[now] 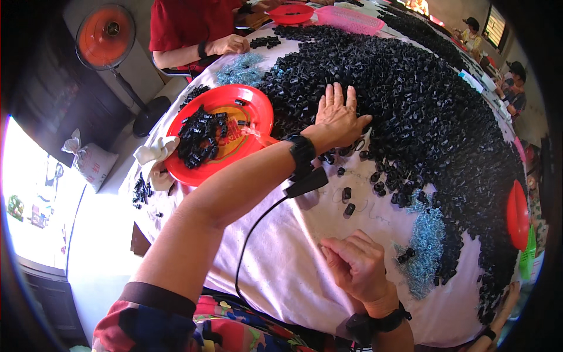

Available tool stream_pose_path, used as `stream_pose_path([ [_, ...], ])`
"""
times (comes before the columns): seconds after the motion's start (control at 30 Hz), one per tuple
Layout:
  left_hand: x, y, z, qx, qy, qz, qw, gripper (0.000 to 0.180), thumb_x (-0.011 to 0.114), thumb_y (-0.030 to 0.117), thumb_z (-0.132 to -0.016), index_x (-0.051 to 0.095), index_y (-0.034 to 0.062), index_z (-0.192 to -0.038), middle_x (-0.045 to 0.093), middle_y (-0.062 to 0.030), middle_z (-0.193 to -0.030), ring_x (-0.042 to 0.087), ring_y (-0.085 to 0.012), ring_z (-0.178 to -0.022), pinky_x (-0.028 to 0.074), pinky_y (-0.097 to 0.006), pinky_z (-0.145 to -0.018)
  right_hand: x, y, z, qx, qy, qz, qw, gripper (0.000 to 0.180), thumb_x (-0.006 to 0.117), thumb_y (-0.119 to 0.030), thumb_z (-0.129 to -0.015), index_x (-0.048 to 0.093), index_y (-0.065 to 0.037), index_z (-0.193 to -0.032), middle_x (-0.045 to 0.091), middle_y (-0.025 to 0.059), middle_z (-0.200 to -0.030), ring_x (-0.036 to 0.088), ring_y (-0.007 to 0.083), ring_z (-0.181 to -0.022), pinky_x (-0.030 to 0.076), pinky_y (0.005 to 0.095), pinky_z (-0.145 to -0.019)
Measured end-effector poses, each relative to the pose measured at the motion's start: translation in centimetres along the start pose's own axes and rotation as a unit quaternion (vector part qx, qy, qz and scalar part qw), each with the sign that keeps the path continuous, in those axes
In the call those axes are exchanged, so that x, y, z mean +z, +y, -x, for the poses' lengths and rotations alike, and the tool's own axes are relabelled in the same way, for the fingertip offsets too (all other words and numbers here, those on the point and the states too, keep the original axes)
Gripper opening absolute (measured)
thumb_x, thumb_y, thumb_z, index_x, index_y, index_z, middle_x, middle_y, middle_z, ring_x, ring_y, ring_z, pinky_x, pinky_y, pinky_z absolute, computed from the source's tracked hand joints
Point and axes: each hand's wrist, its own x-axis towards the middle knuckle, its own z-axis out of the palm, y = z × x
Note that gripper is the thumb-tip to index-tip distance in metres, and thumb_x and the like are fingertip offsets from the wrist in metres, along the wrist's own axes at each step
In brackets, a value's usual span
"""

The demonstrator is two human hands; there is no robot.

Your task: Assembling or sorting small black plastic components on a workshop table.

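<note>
My left hand (340, 117) lies palm down with fingers spread on the near edge of a broad heap of small black plastic pieces (410, 117). My right hand (358, 267) is closed above the pink-white cloth (264, 258), thumb against curled fingers; anything inside is hidden. Between the hands, a few loose black pieces (349, 209) lie on the cloth. To the right of my right hand is a pile of tiny light-blue, wiry pieces (427, 252). A red plate (258, 100), left of my left hand, holds a cluster of black pieces (196, 135).
Across the table, a person in red rests a hand (229, 44) near another blue pile (240, 69). A red bowl (290, 14) and pink basket (352, 21) stand behind. A red dish (517, 216) is at right, above another person's arm (501, 317). A fan (105, 36) stands left.
</note>
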Motion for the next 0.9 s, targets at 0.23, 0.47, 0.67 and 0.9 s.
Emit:
stream_pose_path([
  [0.23, 0.5, 1.3, -0.9, 0.016, 0.009, 0.062, 0.998, 0.08, 0.055, 0.063, -0.097, 0.044, 0.0085, -0.156, 0.046, -0.0255, -0.149, 0.042, -0.0432, -0.138, 0.034, -0.055, -0.111, 0.3, 0.1, 0.4, -0.003, -0.026, 0.013, 1.0, 0.017, 0.076, -0.005, -0.084, 0.075, -0.004, -0.101, 0.066, 0.0077, -0.073, 0.061, 0.0257, -0.063, 0.051, 0.0356, -0.057],
  [0.47, 0.3, 1.9, -3.7, -0.013, 0.009, 0.102, 0.995, 0.086, 0.055, 0.077, -0.091, 0.055, 0.0128, -0.148, 0.054, -0.0214, -0.14, 0.047, -0.039, -0.135, 0.034, -0.059, -0.11, 0.6, 0.0, 0.2, 0.006, -0.032, 0.006, 0.999, 0.019, 0.078, -0.004, -0.083, 0.075, -0.003, -0.102, 0.064, 0.0073, -0.071, 0.061, 0.0253, -0.062, 0.051, 0.035, -0.056],
  [0.67, 0.6, 3.4, -2.2, 0.059, -0.05, 0.071, 0.994, 0.078, 0.059, 0.078, -0.088, 0.068, 0.0167, -0.135, 0.06, -0.0159, -0.134, 0.049, -0.0357, -0.134, 0.034, -0.061, -0.108, 0.6, -0.2, 0.0, 0.016, -0.035, 0.005, 0.999, 0.017, 0.077, -0.003, -0.084, 0.075, -0.003, -0.101, 0.064, 0.0077, -0.071, 0.061, 0.0255, -0.062, 0.051, 0.0355, -0.056],
  [0.9, -0.1, 3.8, 1.6, 0.149, -0.072, 0.06, 0.984, 0.065, 0.065, 0.067, -0.089, 0.071, 0.0173, -0.131, 0.06, -0.0138, -0.135, 0.049, -0.035, -0.134, 0.037, -0.062, -0.105, 0.5, -0.3, 0.1, 0.005, -0.027, 0.006, 1.0, 0.014, 0.076, -0.002, -0.084, 0.075, -0.002, -0.098, 0.065, 0.0091, -0.072, 0.061, 0.0275, -0.064, 0.051, 0.037, -0.057],
])
